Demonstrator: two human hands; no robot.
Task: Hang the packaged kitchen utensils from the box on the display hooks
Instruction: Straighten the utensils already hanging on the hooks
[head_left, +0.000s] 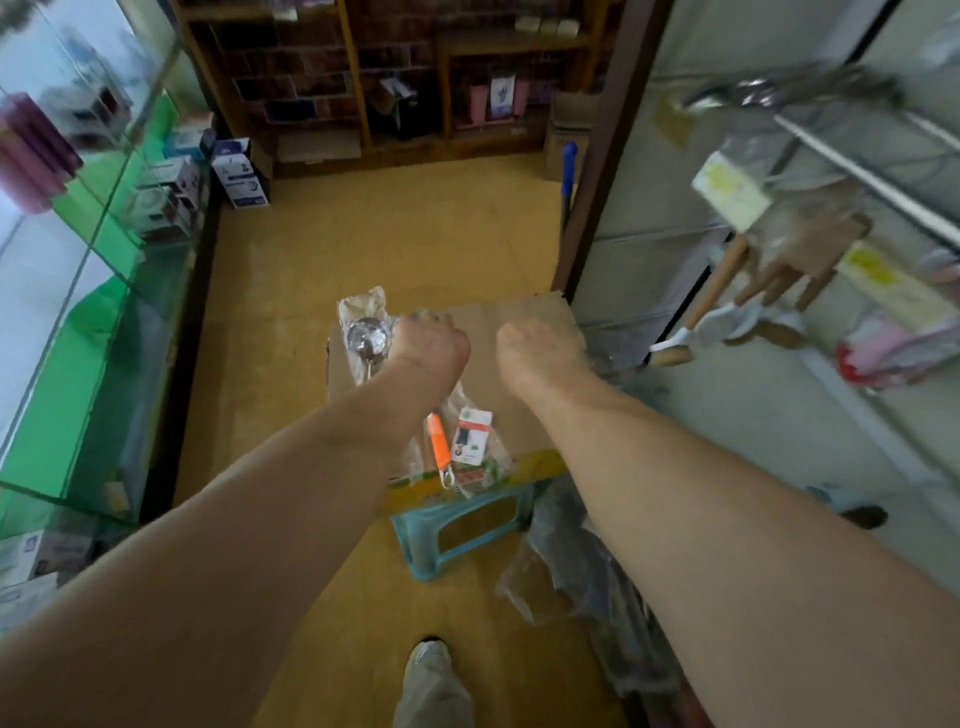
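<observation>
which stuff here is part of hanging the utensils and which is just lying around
Part of the job:
left hand, gripping the packaged scoop
cardboard box
display rail
hung wooden-handled utensils

Just lying about:
teal stool under the box
glass case
white cartons
crumpled plastic bags

- Soft daylight is brightest at the glass case (78, 218) on the left; shadows are faint.
- Motion blur smears the hanging utensils (779, 260) on the right.
- Wide-angle edges bow.

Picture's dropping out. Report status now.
Left hand grips packaged scoop over box. Right hand curled, hold unclear. Rack on right holds utensils.
</observation>
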